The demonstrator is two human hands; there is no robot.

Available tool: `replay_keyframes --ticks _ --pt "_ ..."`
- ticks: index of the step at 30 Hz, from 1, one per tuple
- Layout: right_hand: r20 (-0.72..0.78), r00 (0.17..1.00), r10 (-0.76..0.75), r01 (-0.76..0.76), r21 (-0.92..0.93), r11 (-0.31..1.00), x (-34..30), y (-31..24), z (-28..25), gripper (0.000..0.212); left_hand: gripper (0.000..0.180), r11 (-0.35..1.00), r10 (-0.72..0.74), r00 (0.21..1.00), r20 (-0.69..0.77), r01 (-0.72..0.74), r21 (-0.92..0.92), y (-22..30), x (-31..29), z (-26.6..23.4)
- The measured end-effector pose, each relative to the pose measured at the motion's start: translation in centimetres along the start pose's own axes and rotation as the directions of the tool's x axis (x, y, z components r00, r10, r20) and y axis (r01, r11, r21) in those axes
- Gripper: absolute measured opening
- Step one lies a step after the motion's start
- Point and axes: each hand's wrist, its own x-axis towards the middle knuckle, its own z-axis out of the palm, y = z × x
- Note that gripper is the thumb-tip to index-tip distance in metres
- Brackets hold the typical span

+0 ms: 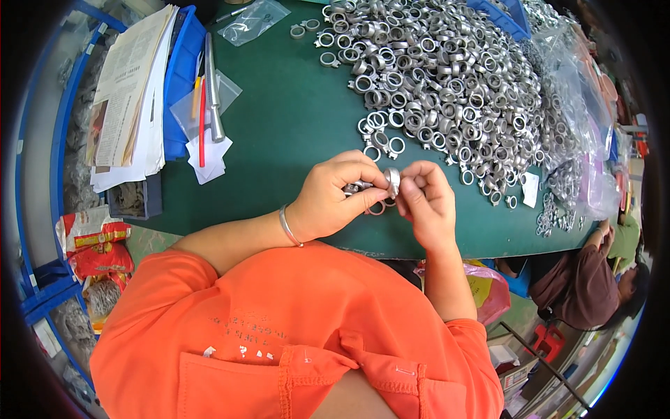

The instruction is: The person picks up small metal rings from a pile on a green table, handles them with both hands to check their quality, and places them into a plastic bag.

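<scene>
Over the green table [279, 126], left hand [324, 195] pinches a metal ring [393, 181]; right hand [429, 206] close at its side, its grip I cannot tell. Beyond, a ring heap [447, 77] crowds the table; leftward, red rod [202, 126], blue bin [185, 52], papers [129, 98].

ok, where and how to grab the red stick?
Red stick: likely best pinched across its thin shaft at the near end, coming from above on the near side; that end extends past the metal rod, over white paper.
</scene>
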Motion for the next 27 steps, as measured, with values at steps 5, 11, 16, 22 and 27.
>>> replay_keyframes --ticks 5,11,16,22,27 --pt "0.176 0.979 0.106 -0.134 0.16 0.978 -0.1 0.2 -0.7 0.02 0.014 0.997 0.055 0.998 0.034 -0.056 0.044 0.5 -0.1 0.2" --pt "0.191 0.893 -0.408 0.422 -0.034 0.906 0.6 1.0 -0.7 0.03 0.011 0.796 -0.501 0.853 0.146 0.521 -0.31 1.4 0.2 -0.5" --pt "0.162 0.973 -0.167 0.034 0.609 0.792 1.2 0.4 -2.3 0.01 0.017 0.46 -0.641 0.7 0.316 0.679 -0.572 0.4 0.0 -0.4" --pt "0.148 0.942 -0.301 0.224 -0.946 0.234 3.8 0.0 -1.7 0.012 0.013 0.552 -0.625 0.741 0.245 0.642 -0.532 0.4 0.1 -0.5" --pt "-0.042 0.999 0.005 -0.034 -0.728 0.684 3.4 -0.1 -2.7 0.007 0.012 0.631 -0.63 0.748 0.209 0.65 -0.425 0.8 0.1 -0.6"
